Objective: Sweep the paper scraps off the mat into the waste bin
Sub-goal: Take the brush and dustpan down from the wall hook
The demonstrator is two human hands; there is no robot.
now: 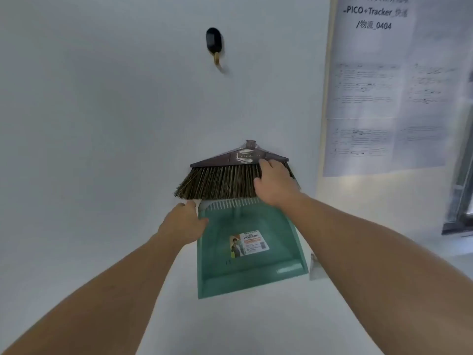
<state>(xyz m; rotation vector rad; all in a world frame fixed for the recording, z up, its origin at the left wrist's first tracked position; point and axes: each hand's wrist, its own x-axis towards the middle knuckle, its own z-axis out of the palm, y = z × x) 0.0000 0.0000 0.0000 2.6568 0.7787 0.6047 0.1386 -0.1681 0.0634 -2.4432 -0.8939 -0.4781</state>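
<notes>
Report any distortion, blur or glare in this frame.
Head view: wide-angle stretch swells both forearms toward the lower corners; printed paper sheets on the right are washed out, soft; the brown-bristled broom head and teal plastic dustpan look fairly sharp.

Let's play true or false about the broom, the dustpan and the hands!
1. The dustpan is green. True.
2. The right hand holds the dustpan. False: it holds the broom.
3. The left hand holds the dustpan's edge. True.
4. The broom hangs from the hook. False: the hook is bare, well above the broom.
5. A label is stuck on the dustpan. True.
</notes>
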